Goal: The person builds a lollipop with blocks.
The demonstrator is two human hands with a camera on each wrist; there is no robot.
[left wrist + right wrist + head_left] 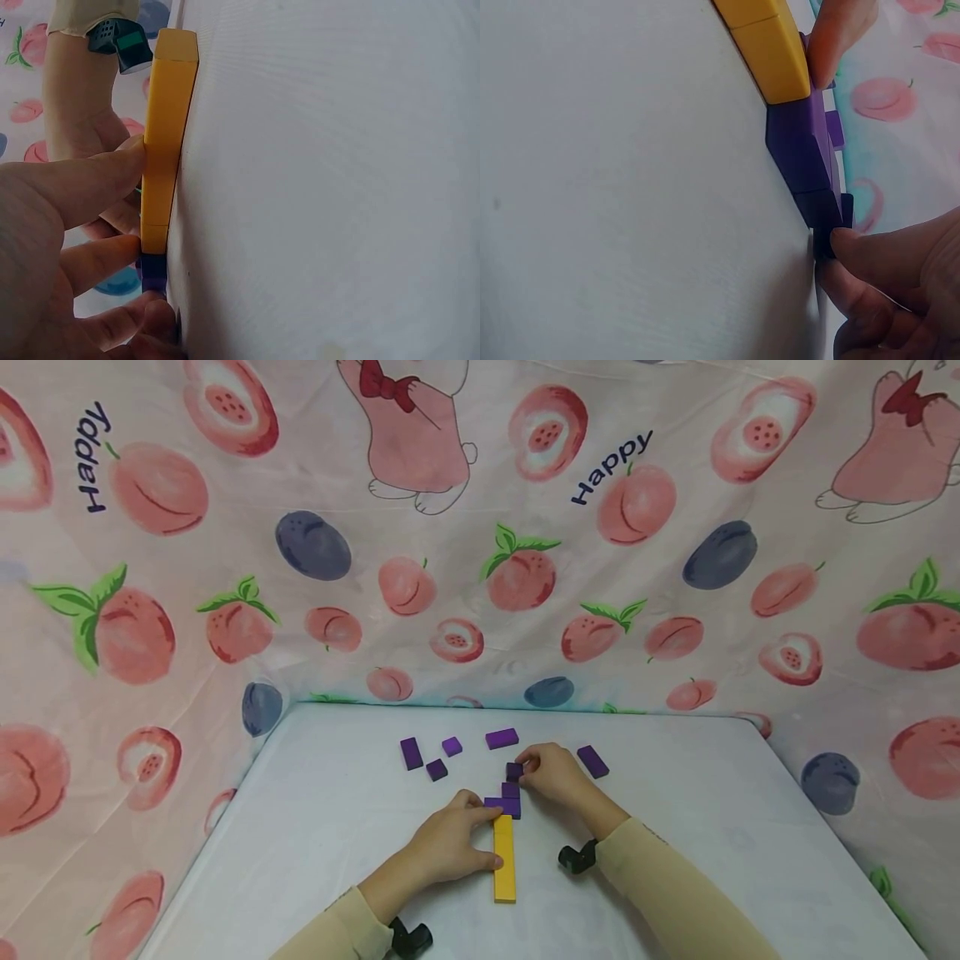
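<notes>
In the head view a yellow bar (504, 868) lies lengthwise on the table; the left wrist view shows a seam across it. At its far end sits a purple rectangular block (512, 811), with a small purple cube (510, 790) just beyond. My left hand (448, 842) lies along the left side, thumb against the yellow bar and index fingertip touching the purple block. My right hand (557, 774) pinches another small purple cube (513, 771) between thumb and finger at the far end of the row. The right wrist view shows this dark cube (824, 241) partly covered by the thumb.
Loose purple pieces lie farther back: a left block (411, 753), two small cubes (452, 746), a back block (502, 738) and a right block (592, 762). A white cloth (675, 860) covers the table. Behind it hangs a fruit-printed curtain (465, 568).
</notes>
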